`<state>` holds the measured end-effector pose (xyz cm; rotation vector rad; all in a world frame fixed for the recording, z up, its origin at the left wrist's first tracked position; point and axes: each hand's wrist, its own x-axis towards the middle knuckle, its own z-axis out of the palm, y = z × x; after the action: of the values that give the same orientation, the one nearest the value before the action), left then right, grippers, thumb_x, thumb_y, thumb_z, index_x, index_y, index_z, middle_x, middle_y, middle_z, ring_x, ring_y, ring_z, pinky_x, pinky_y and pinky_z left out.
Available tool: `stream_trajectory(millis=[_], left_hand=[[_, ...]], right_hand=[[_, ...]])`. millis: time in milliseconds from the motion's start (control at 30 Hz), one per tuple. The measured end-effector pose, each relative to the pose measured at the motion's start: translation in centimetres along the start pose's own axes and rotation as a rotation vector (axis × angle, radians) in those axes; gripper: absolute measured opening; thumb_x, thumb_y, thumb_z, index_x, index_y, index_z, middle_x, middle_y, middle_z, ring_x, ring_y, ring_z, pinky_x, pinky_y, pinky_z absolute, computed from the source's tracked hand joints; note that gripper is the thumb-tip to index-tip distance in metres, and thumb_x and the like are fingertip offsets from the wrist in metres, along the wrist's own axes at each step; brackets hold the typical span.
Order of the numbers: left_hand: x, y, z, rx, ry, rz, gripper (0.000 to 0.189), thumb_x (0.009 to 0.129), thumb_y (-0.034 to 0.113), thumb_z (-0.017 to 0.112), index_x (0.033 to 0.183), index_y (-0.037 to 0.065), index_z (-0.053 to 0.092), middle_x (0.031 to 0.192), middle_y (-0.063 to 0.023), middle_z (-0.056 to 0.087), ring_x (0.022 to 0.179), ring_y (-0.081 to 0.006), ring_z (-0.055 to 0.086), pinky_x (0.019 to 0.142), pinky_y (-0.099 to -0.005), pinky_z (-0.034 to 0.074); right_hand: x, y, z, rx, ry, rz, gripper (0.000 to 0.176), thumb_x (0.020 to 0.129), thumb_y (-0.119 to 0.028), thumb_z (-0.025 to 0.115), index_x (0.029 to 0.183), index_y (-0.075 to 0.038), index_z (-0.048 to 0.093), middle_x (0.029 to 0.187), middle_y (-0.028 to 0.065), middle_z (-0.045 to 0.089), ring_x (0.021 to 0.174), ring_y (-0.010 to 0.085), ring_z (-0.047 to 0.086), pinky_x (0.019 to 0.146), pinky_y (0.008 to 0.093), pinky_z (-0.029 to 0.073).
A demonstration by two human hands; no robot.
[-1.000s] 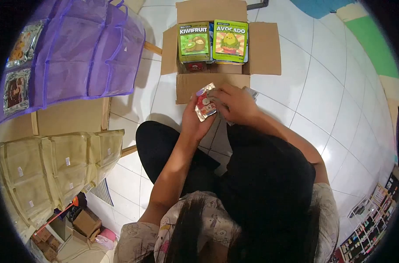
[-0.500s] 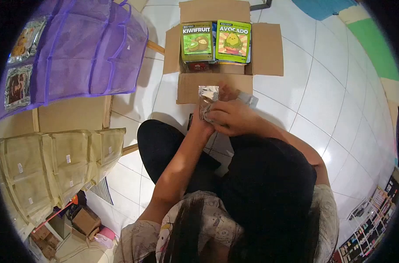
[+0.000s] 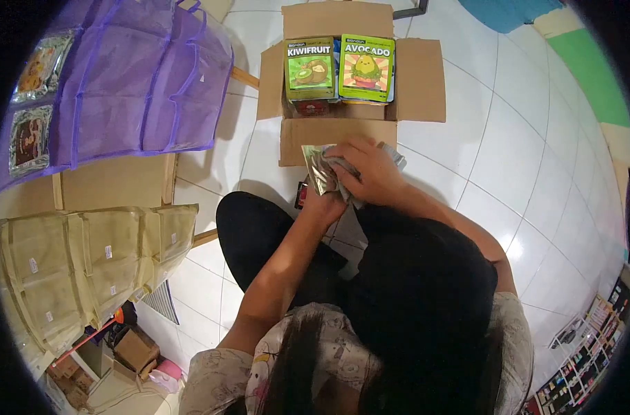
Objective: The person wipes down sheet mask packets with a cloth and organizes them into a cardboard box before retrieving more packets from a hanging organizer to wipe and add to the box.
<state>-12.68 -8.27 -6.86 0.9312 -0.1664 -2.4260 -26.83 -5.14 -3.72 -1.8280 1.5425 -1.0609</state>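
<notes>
My left hand point(image 3: 326, 203) is closed around the lower end of a shiny silver foil packet point(image 3: 318, 166), held above the floor between my knees and the box. Across the packet's right side lies my right hand point(image 3: 370, 169), its fingers bent over a grey cloth-like piece point(image 3: 396, 155) that pokes out beyond the knuckles. Part of the packet and much of the grey piece are hidden by the right hand. Just past the hands, an open cardboard box point(image 3: 339, 131) holds a green KIWIFRUIT pack point(image 3: 310, 69) and a lighter green AVOCADO pack point(image 3: 367, 68).
A purple hanging organizer point(image 3: 114, 104) with foil packets in its left pockets stands at left. Below it is a beige pocket organizer point(image 3: 100, 256). A small dark red pack point(image 3: 302, 195) lies beside my left wrist. A rack of goods point(image 3: 578, 360) is at lower right.
The silver packet has tilted and shifted slightly left and down. My right hand has moved up and right across it, with more of the grey piece showing under the fingers.
</notes>
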Motion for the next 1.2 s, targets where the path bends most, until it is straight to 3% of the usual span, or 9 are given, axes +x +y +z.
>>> stream_trajectory(millis=[133,233,333,433,533,567,800,1033,1200], left_hand=[[1.1,1.8,-1.1,0.519,0.252,0.327,0.036,0.104,0.037,0.043,0.106,0.004,0.058,0.100,-0.0068,0.061,0.088,-0.0133,0.056,0.076,-0.0311,0.046],[1.5,3.7,-1.5,0.965,0.331,0.686,0.030,0.102,0.030,0.051,0.097,0.002,0.060,0.086,-0.0025,0.061,0.075,-0.0082,0.053,0.067,-0.0258,0.045],[2.1,4.0,-1.4,0.889,0.256,0.614,0.024,0.100,0.025,0.055,0.096,0.002,0.062,0.090,-0.0016,0.062,0.082,-0.0098,0.055,0.070,-0.0277,0.045],[2.8,5.6,0.5,1.209,0.026,0.915,0.011,0.092,0.015,0.063,0.097,0.006,0.065,0.093,-0.0033,0.064,0.089,-0.0173,0.060,0.076,-0.0334,0.045],[2.6,9.9,3.1,1.895,-0.330,1.006,0.018,0.082,0.008,0.066,0.101,0.009,0.067,0.100,-0.0068,0.065,0.097,-0.0272,0.060,0.083,-0.0400,0.044],[3.1,10.8,3.4,1.991,-0.342,1.036,0.022,0.077,0.007,0.066,0.099,0.010,0.069,0.098,-0.0093,0.066,0.095,-0.0317,0.060,0.084,-0.0426,0.043],[6.7,13.9,3.3,2.115,-0.095,1.162,0.008,0.082,0.011,0.069,0.088,0.007,0.071,0.089,-0.0098,0.069,0.086,-0.0306,0.064,0.077,-0.0403,0.046],[9.1,13.5,0.6,2.071,-0.183,1.105,0.007,0.083,0.007,0.067,0.088,0.003,0.071,0.081,-0.0135,0.067,0.073,-0.0321,0.064,0.066,-0.0391,0.049],[8.1,13.8,1.4,2.112,-0.086,1.174,0.009,0.084,0.013,0.068,0.091,0.008,0.071,0.088,-0.0101,0.068,0.085,-0.0282,0.064,0.078,-0.0380,0.044]], right_hand=[[-0.5,0.3,-0.3,0.198,-0.044,0.137,0.021,0.082,-0.022,0.068,0.093,-0.004,0.065,0.089,0.0138,0.066,0.083,0.0349,0.063,0.075,0.0407,0.050],[0.7,-0.3,-1.7,0.277,-0.008,0.453,0.026,0.080,-0.026,0.071,0.087,-0.001,0.065,0.083,0.0150,0.067,0.077,0.0356,0.064,0.071,0.0397,0.050],[1.4,0.4,-1.7,0.268,0.068,0.313,0.028,0.081,-0.027,0.071,0.090,-0.001,0.066,0.087,0.0148,0.068,0.079,0.0354,0.064,0.073,0.0398,0.050],[1.9,2.1,-1.8,0.040,-0.046,0.388,0.027,0.083,-0.029,0.067,0.098,-0.007,0.069,0.094,0.0173,0.069,0.088,0.0364,0.065,0.075,0.0430,0.051],[2.8,3.1,-1.6,-0.090,0.071,0.286,0.026,0.084,-0.026,0.068,0.102,-0.007,0.069,0.099,0.0156,0.069,0.091,0.0354,0.065,0.079,0.0407,0.052],[3.2,3.2,-1.4,-0.071,0.083,0.291,0.027,0.084,-0.027,0.067,0.103,-0.008,0.069,0.099,0.0160,0.069,0.092,0.0358,0.065,0.078,0.0421,0.052],[1.8,3.7,-2.2,-0.149,0.223,0.344,0.034,0.086,-0.028,0.068,0.112,-0.008,0.065,0.102,0.0166,0.069,0.095,0.0356,0.065,0.080,0.0422,0.052],[-0.7,4.1,-4.3,-0.042,0.283,0.541,0.035,0.087,-0.032,0.068,0.111,-0.007,0.066,0.101,0.0164,0.069,0.094,0.0345,0.066,0.079,0.0417,0.052],[-0.9,4.2,-5.2,-0.098,0.323,0.549,0.029,0.087,-0.025,0.070,0.108,-0.005,0.067,0.096,0.0161,0.070,0.090,0.0304,0.067,0.077,0.0365,0.052]])
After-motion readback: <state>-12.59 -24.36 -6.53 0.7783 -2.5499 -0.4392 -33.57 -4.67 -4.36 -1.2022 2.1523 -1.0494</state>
